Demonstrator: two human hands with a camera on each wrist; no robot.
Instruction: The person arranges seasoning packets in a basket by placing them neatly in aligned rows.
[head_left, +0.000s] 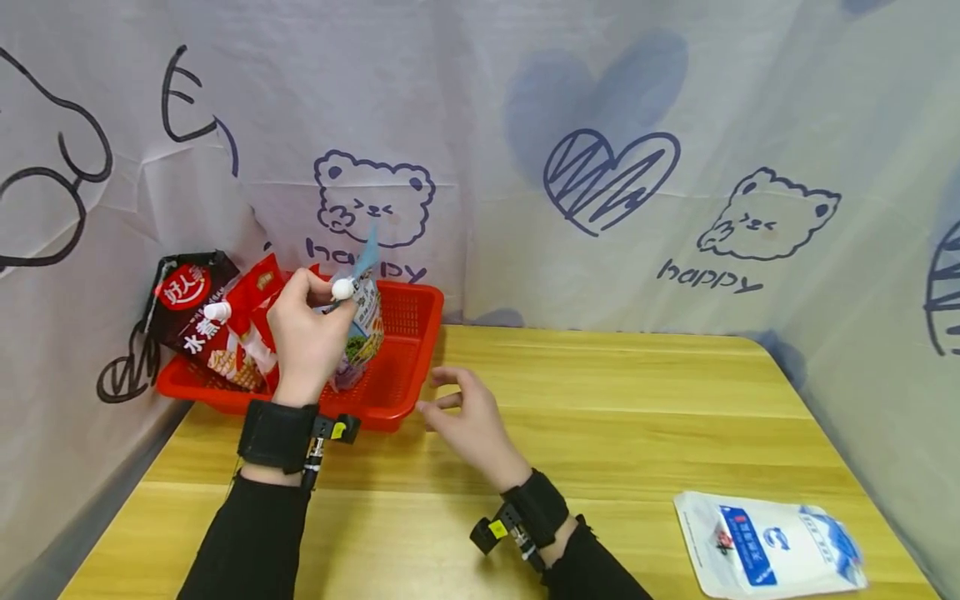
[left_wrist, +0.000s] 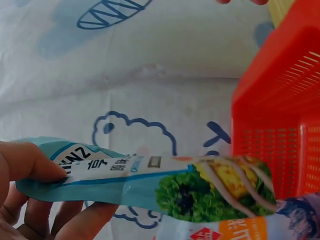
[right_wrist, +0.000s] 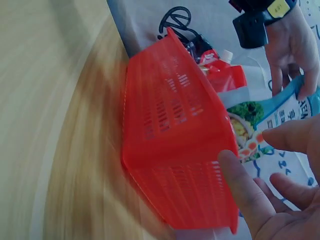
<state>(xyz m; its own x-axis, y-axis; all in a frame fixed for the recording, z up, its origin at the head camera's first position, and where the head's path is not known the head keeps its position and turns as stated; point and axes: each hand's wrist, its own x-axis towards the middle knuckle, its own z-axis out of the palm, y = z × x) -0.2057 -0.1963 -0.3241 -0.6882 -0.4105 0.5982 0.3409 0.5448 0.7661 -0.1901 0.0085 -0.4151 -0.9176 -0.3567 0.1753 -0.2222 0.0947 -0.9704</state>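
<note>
My left hand (head_left: 309,342) pinches a light blue sauce pouch (head_left: 367,312) near its top, thumb against fingers. Marked HEINZ, the pouch (left_wrist: 135,175) has salad greens and corn printed on its lower end. It hangs over the red plastic basket (head_left: 429,342), upright in the head view. A white cap (head_left: 342,288) shows beside my left fingertips. My right hand (head_left: 474,429) is off the basket's front right corner, fingers spread and loosely bent, holding nothing. From the right wrist, its fingertips overlap the rim of the basket (right_wrist: 170,145).
In the basket's left part lean a black and red seasoning packet (head_left: 187,296) and a red pouch (head_left: 255,292) with a white spout cap. A white and blue bag (head_left: 765,546) lies flat at the table's front right. Printed cloth (head_left: 487,108) hangs behind the wooden table (head_left: 600,417).
</note>
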